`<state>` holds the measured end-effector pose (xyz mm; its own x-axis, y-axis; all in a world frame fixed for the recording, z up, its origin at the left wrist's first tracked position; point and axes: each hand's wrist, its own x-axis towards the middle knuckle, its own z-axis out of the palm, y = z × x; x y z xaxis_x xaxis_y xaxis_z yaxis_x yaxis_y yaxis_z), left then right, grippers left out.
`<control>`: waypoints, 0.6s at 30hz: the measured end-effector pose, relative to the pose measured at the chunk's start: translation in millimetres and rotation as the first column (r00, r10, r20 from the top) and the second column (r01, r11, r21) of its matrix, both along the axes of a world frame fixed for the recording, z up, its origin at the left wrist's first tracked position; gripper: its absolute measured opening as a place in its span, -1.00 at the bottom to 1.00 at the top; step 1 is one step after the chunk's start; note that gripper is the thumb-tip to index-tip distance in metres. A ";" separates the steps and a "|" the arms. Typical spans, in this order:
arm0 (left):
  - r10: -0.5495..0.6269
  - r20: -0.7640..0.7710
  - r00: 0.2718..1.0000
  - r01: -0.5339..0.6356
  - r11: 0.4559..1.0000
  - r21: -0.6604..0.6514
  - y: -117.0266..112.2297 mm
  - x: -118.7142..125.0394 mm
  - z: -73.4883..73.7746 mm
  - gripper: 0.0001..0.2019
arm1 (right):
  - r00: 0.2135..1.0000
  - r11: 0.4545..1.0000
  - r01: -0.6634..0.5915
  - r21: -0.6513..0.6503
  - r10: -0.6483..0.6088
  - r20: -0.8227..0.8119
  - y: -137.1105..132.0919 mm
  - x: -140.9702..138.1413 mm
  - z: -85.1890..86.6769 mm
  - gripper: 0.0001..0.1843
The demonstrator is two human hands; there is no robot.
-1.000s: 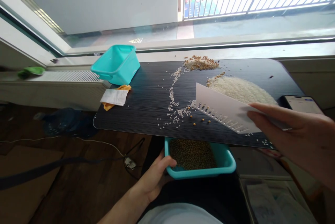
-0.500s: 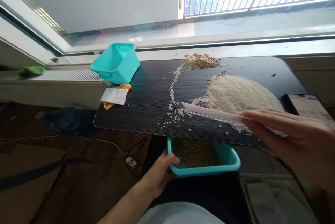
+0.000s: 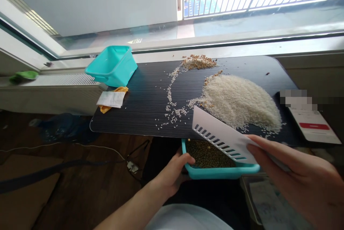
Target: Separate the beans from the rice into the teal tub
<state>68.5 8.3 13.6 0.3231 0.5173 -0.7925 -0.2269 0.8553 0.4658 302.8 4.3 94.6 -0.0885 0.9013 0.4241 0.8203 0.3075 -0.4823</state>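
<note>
White and slotted, a scraper (image 3: 219, 132) is gripped in the right hand (image 3: 305, 176), over a turquoise tub (image 3: 220, 174) of beans (image 3: 205, 158); the left hand (image 3: 174, 169) clasps that tub by the table's (image 3: 145, 97) near edge.

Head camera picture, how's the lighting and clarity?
In the head view: the scene behind the railing is washed out by glare; the floor at lower left is dim; blocky pixels cover part of the phone; the slotted white scraper looks fairly sharp.
</note>
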 end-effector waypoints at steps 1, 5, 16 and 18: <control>0.006 0.005 1.000 -0.006 1.000 0.003 -1.2 -2.7 0.8 -0.54 | 1.000 1.000 -0.017 0.005 0.017 -0.010 2.4 -3.2 2.6 -0.79; 0.039 0.023 0.999 -0.039 0.999 0.008 -8.0 -25.0 4.0 -0.57 | 0.988 0.987 -0.151 0.052 0.152 -0.010 13.9 -13.1 6.7 -0.79; 0.077 -0.040 0.996 -0.075 0.997 0.035 -14.2 -53.7 -0.6 -0.42 | 0.943 0.957 0.244 0.154 -0.272 0.191 35.9 20.6 7.2 -0.63; 0.066 -0.023 0.998 -0.065 0.998 0.026 -12.8 -50.8 -0.1 -0.39 | 0.907 0.932 0.334 0.138 -0.358 0.220 45.6 27.2 7.4 -0.49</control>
<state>17.7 -4.5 13.5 0.2693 0.5564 -0.7861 -0.2710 0.8271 0.4925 330.0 49.9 102.0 0.1127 0.8499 0.5148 0.9700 0.0183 -0.2426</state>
